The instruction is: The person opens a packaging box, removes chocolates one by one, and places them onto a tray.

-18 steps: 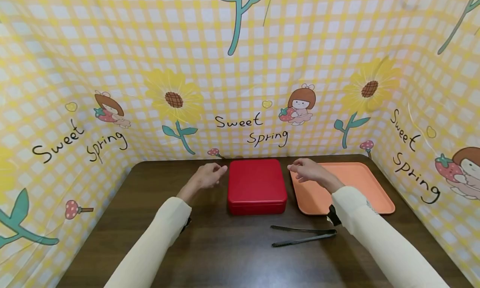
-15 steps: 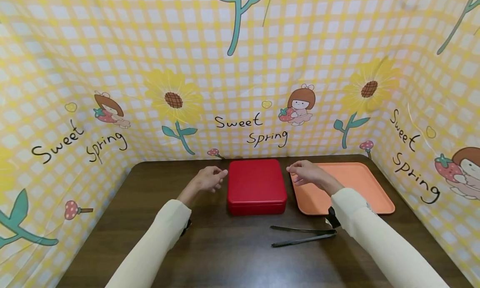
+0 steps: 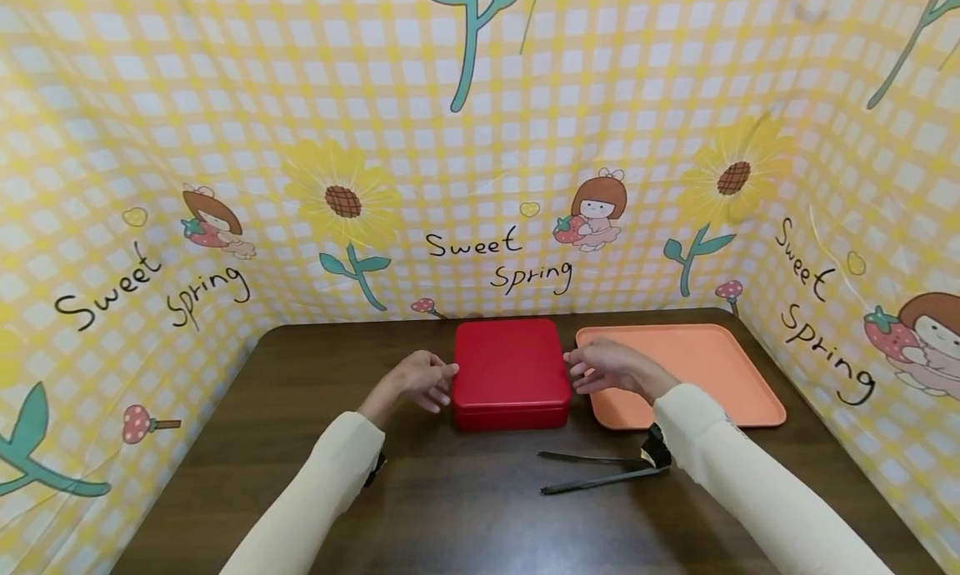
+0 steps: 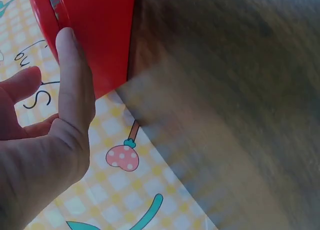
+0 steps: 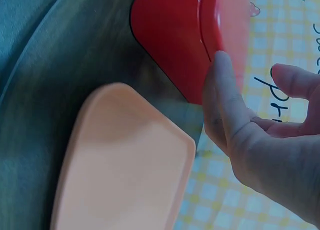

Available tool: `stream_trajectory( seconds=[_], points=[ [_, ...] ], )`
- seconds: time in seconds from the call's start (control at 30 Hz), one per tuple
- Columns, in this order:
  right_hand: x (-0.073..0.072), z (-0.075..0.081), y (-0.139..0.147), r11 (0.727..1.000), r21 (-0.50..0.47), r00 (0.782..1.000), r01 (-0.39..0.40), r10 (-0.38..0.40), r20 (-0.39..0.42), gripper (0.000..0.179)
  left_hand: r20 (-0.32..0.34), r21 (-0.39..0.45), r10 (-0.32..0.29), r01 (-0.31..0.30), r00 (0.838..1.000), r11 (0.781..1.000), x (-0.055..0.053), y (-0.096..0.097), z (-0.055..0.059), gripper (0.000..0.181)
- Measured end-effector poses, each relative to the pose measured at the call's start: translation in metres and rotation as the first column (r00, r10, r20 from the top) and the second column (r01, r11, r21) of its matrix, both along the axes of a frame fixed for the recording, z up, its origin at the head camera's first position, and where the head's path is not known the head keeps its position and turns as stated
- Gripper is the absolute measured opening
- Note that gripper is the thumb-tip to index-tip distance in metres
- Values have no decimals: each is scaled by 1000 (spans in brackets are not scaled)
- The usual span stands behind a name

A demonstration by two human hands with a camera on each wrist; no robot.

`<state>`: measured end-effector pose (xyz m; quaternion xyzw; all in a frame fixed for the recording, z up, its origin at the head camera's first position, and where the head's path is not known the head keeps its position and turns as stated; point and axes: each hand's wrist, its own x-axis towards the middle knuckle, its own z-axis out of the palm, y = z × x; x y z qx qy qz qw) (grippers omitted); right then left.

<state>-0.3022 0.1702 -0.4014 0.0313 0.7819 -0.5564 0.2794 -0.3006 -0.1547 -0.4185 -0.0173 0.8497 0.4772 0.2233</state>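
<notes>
A red lidded box (image 3: 512, 365) sits on the dark wooden table, its lid down. At its left side is my left hand (image 3: 422, 380), thumb and fingertips right at the lid's edge. My right hand (image 3: 609, 365) is at the opposite side, fingertips close to the lid edge and partly over the tray. In the left wrist view, the index finger (image 4: 75, 84) reaches up along the box's seam. The right wrist view has a fingertip (image 5: 222, 59) right at the seam between lid and base, with the thumb held apart. Neither hand grips the box.
An orange tray (image 3: 697, 367) lies right of the box, partly under my right hand. Black tongs (image 3: 600, 479) lie spread in front of the box. Yellow checked cloth (image 3: 480, 167) rises behind and at both sides of the table (image 3: 450, 508).
Both hands have come nearer the viewer and inward, from beside the box's rear part to its sides around the middle. Box, tray and tongs have stayed in place.
</notes>
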Motion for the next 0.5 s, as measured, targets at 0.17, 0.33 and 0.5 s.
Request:
stream_trajectory(
  seconds=[0.17,0.33,0.5],
  points=[
    [1,-8,-2,1000,-17,1000,4,-3,22,23,-9,-15,10,-10,1000,1000,3,3,-4,26],
    [3,-13,-3,999,-35,1000,-6,7,30,15,-13,-4,6,-6,1000,1000,5,2,-8,21],
    [4,-17,-2,998,-61,999,12,-10,37,13,-11,17,4,-4,1000,1000,6,1,-9,22]
  ],
)
